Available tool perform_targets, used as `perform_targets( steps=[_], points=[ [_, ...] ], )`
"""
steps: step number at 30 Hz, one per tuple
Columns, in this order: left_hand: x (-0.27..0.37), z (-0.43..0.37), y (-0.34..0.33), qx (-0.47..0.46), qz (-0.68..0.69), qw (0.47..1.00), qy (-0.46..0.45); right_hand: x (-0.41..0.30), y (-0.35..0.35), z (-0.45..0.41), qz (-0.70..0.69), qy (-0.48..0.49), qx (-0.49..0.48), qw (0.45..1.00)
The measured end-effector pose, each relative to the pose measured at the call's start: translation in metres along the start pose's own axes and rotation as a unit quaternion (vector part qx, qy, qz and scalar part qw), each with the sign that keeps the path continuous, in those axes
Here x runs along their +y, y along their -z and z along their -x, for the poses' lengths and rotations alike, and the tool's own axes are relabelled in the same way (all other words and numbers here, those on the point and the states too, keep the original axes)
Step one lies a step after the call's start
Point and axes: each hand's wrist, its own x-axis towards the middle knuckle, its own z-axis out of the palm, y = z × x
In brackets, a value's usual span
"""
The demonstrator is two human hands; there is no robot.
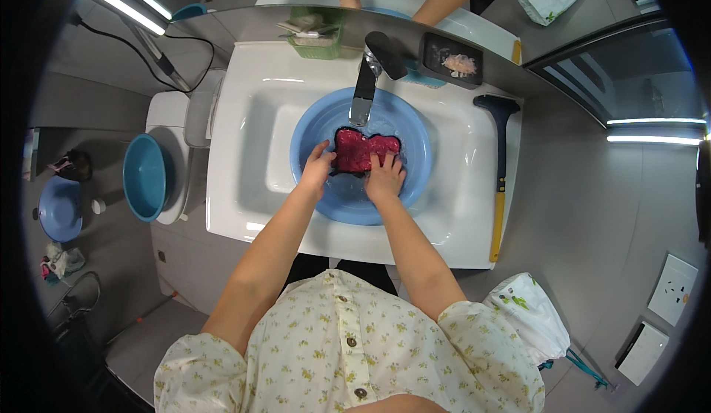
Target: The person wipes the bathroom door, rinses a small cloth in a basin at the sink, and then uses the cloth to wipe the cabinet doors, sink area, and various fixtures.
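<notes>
A blue plastic basin [304,191] holding water sits in the white sink, under the chrome faucet [361,111]. In its water lies a dark red cloth item with black edging [353,151]; what kind it is, I cannot tell. My left hand [318,167] is at the item's left edge, with thumb and fingers close to it; whether they pinch it is unclear. My right hand [386,177] rests on the item's lower right part, its fingers spread and palm down.
A white sink [261,213] surrounds the basin. Behind it stand a green plastic basket [319,51] and a black soap tray [464,82]. A squeegee with a yellow handle [497,224] lies along the right rim. A teal basin [145,177] stands on the toilet at left.
</notes>
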Motion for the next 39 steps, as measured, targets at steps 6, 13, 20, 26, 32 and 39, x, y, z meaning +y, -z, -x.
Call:
perform_targets(
  steps=[6,13,20,26,32,39],
  points=[
    [-0.028,-0.017,-0.024,0.002,0.095,0.991,0.091,0.004,-0.029,-0.014,-0.206,0.014,-0.051,0.977],
    [-0.030,-0.025,-0.019,-0.150,0.307,0.934,0.104,-0.053,0.054,0.029,-0.511,0.105,0.077,0.850],
    [-0.009,-0.006,-0.040,-0.173,0.449,0.873,0.078,-0.061,0.037,0.035,-0.432,0.012,0.129,0.892],
    [0.018,0.046,-0.075,-0.142,0.185,0.972,-0.027,-0.029,0.024,-0.015,-0.662,-0.167,0.011,0.731],
    [0.030,0.055,-0.091,-0.090,0.124,0.986,-0.060,-0.041,-0.009,-0.021,-0.455,-0.125,0.164,0.866],
    [0.028,0.052,-0.073,-0.109,0.013,0.993,-0.042,-0.019,0.058,0.010,-0.607,-0.059,-0.142,0.780]
  ],
)
